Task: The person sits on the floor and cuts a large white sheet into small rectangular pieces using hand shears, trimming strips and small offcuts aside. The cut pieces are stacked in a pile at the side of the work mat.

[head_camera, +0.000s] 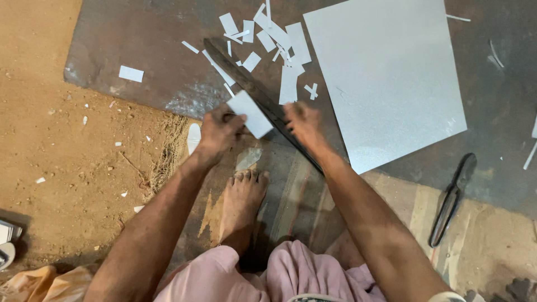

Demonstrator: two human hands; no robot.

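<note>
1. Bare earth floor (72, 140) lies to the left; a dark stone slab (140, 39) covers the upper area, and a worn striped mat (296, 190) sits under the person's foot (241, 198).
2. Left hand (219, 131): its grip is closed on the near edge of a small pale metal piece (250, 113), held tilted, pinched between thumb and fingers.
3. Right hand (305, 124): its grip is closed around the near part of a long dark blade (246, 81), which runs diagonally up and left from that grip.
4. The metal piece lies between the two grips, touching the blade's left edge.
5. Cut offcuts (279, 42) are scattered beyond both grips, on either side of the blade's far end.
6. A large pale metal sheet (386, 78) lies flat just right of the right grip.
7. Dark hand shears (450, 201) lie well apart, lower right of the right grip.
</note>
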